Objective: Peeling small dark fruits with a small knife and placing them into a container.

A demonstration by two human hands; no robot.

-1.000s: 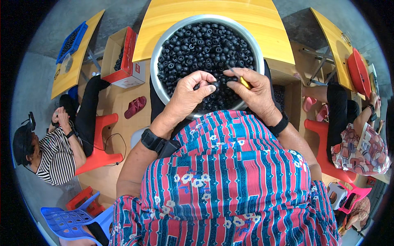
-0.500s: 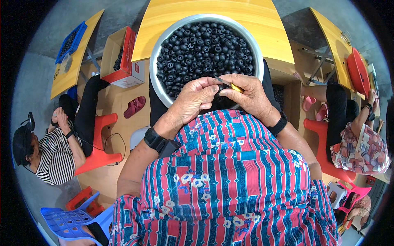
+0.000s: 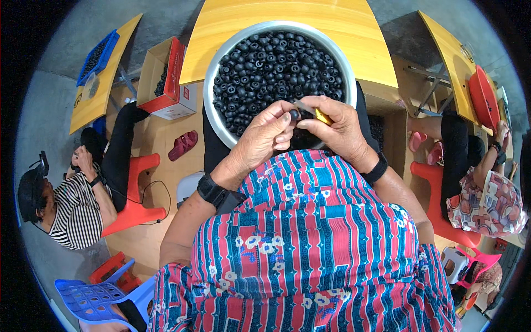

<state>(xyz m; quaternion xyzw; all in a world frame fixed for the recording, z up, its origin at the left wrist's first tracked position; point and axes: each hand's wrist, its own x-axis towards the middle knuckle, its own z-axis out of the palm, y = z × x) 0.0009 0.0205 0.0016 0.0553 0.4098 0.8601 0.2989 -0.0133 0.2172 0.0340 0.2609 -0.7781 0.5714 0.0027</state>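
Observation:
A wide metal basin (image 3: 209,105) in front of my body is heaped with small round black pieces (image 3: 276,66), many with a hole in one end. Over its near rim, my left hand (image 3: 263,135) pinches one black round piece (image 3: 293,114) between thumb and fingertips. Close beside it, my right hand (image 3: 337,124) is closed on a small knife with a yellow handle (image 3: 322,116). The grey blade (image 3: 302,105) points left toward the held piece, just above it. Whether blade and piece touch, I cannot tell.
A yellow table (image 3: 287,11) lies behind the basin. At left are a red-and-white carton (image 3: 174,88), pink slippers (image 3: 183,145) and a seated person in stripes (image 3: 77,210). At right, another seated person (image 3: 487,199) is near a red basin (image 3: 482,99). A blue chair (image 3: 94,296) stands lower left.
My hands have moved slightly apart. The black piece in my left fingertips now shows clearly, and the knife blade has turned a little above it.

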